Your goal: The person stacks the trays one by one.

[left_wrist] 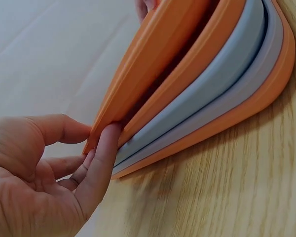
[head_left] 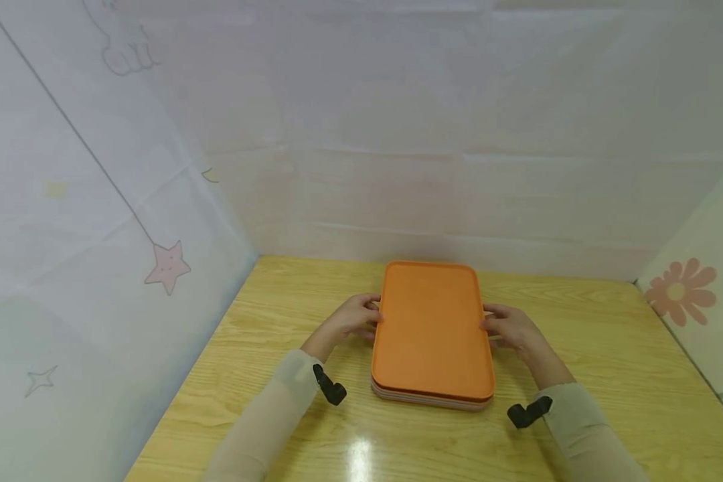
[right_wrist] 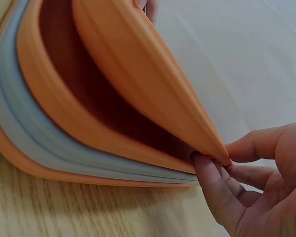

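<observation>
On a wooden table stands a stack of rectangular trays, the top one an orange tray point(head_left: 434, 328). My left hand point(head_left: 352, 316) pinches its left edge between thumb and fingers, while my right hand point(head_left: 514, 329) pinches the right edge. Both wrist views show a dark gap under this tray, so its near end is raised off the second orange tray point(left_wrist: 187, 61). Below that lie a light blue tray point(left_wrist: 202, 86), a greyish lilac tray point(left_wrist: 237, 94) and an orange bottom tray point(left_wrist: 241, 113). Some fingertips are hidden beneath the top tray.
The wooden table point(head_left: 265, 402) reaches back to a pale cloth wall point(head_left: 373, 134). Side walls with printed stars and flowers stand at left and right. A small black device point(head_left: 330, 386) sits on each sleeve at the wrist.
</observation>
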### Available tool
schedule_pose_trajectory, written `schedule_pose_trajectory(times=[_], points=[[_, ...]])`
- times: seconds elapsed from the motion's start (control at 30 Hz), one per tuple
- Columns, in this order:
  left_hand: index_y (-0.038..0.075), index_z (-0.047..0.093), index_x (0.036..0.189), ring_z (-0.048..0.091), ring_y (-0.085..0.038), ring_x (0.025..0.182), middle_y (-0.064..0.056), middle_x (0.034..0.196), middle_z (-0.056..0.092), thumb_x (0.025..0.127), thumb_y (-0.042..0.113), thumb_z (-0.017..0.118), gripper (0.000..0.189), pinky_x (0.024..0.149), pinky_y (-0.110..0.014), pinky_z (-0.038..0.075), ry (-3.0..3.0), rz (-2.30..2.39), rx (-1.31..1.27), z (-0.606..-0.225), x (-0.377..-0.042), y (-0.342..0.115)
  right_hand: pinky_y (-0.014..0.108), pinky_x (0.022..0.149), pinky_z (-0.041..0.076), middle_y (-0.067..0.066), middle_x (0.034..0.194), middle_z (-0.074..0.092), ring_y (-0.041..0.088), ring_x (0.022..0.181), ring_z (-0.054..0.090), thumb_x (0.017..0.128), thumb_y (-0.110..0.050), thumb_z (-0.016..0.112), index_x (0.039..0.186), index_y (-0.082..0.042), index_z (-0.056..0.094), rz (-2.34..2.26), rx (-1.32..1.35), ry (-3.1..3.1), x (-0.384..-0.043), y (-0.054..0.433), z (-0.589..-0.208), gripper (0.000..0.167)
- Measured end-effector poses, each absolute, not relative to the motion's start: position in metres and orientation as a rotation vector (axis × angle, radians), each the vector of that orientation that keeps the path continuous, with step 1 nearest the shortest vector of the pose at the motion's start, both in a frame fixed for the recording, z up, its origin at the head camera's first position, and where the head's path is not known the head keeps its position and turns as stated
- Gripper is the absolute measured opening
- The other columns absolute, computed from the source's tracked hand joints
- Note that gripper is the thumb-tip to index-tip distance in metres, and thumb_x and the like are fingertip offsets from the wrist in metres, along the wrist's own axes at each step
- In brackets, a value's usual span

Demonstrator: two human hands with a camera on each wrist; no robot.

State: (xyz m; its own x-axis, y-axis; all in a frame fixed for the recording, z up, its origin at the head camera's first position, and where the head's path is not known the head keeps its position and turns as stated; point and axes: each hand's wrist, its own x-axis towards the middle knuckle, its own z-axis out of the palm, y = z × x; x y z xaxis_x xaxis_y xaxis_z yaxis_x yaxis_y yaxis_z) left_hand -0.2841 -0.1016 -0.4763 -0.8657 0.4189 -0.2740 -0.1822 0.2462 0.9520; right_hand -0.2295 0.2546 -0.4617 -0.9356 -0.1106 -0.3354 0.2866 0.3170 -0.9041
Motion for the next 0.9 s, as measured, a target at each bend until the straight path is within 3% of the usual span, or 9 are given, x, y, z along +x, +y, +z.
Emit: schedule_pose_trajectory(times=[0.3, 0.47, 0.63, 0.8, 0.9], points=[[0.003, 0.041, 0.153, 0.068, -0.022, 0.091, -0.015, 0.115, 0.06, 0.093, 0.001, 0.065, 0.065, 0.069, -0.041, 0.062, 2.127, 1.577, 0.187, -0.476, -0.286, -0.098, 0.039, 0.079, 0.061, 0.026, 0.123, 0.062, 0.017, 0.089, 0.068, 0.096, -0.005, 0.061, 0.152, 0.009, 0.035, -1.567, 0.129, 2.336, -0.234, 0.253, -0.463, 0.063], [0.003, 0.042, 0.152, 0.068, -0.023, 0.091, -0.014, 0.113, 0.057, 0.091, 0.0, 0.067, 0.066, 0.068, -0.04, 0.062, 2.127, 1.56, 0.186, -0.478, -0.286, -0.1, 0.042, 0.079, 0.06, 0.02, 0.111, 0.066, 0.016, 0.081, 0.067, 0.094, -0.005, 0.064, 0.149, 0.009, 0.039, -1.52, 0.122, 2.376, -0.232, 0.253, -0.467, 0.062], [0.003, 0.042, 0.152, 0.068, -0.023, 0.091, -0.014, 0.113, 0.056, 0.089, 0.002, 0.069, 0.069, 0.07, -0.042, 0.062, 2.14, 1.545, 0.19, -0.48, -0.284, -0.103, 0.042, 0.08, 0.06, 0.019, 0.11, 0.066, 0.017, 0.081, 0.064, 0.094, -0.004, 0.063, 0.15, 0.01, 0.037, -1.513, 0.106, 2.376, -0.231, 0.253, -0.47, 0.063], [0.003, 0.042, 0.152, 0.066, -0.027, 0.097, -0.015, 0.117, 0.059, 0.091, 0.011, 0.067, 0.066, 0.079, -0.048, 0.061, 2.174, 1.501, 0.216, -0.479, -0.282, -0.109, 0.042, 0.084, 0.06, 0.026, 0.119, 0.064, 0.021, 0.09, 0.069, 0.098, -0.007, 0.059, 0.149, 0.011, 0.038, -1.538, 0.074, 2.39, -0.23, 0.257, -0.469, 0.058], [0.003, 0.042, 0.152, 0.065, -0.032, 0.104, -0.016, 0.125, 0.058, 0.097, 0.018, 0.065, 0.062, 0.082, -0.049, 0.06, 2.231, 1.449, 0.267, -0.478, -0.281, -0.116, 0.045, 0.089, 0.058, 0.03, 0.129, 0.056, 0.032, 0.104, 0.068, 0.103, -0.013, 0.055, 0.151, 0.01, 0.036, -1.543, 0.009, 2.413, -0.228, 0.264, -0.467, 0.056]])
